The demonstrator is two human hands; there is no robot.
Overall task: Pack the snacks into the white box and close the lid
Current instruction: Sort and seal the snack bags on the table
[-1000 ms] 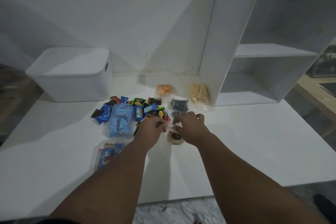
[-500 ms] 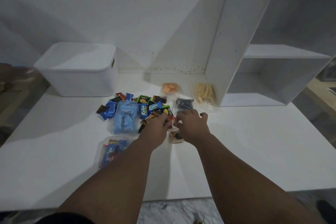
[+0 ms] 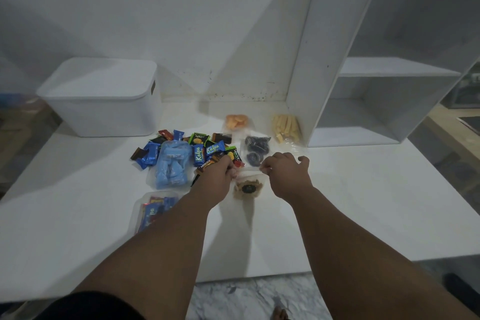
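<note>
The white box (image 3: pixel 104 114) stands at the back left of the table with its lid on. A heap of small wrapped snacks (image 3: pixel 205 149) lies in the middle, beside a clear bag of blue candies (image 3: pixel 171 163) and a clear bag of red and blue packets (image 3: pixel 153 209). Farther back lie bags of orange crackers (image 3: pixel 235 122), yellow sticks (image 3: pixel 285 127) and dark cookies (image 3: pixel 255 149). My left hand (image 3: pixel 217 176) and my right hand (image 3: pixel 287 173) each pinch a top corner of a clear bag of brown cookies (image 3: pixel 248 188), holding it between them just above the table.
A white shelf unit (image 3: pixel 363 101) stands on the table at the right, close to the yellow sticks. The white table (image 3: pixel 350 202) ends at its front edge near my elbows, with marble floor below. A wall runs behind the table.
My hands have drawn apart, stretching the top of the cookie bag between them. The view has shifted slightly.
</note>
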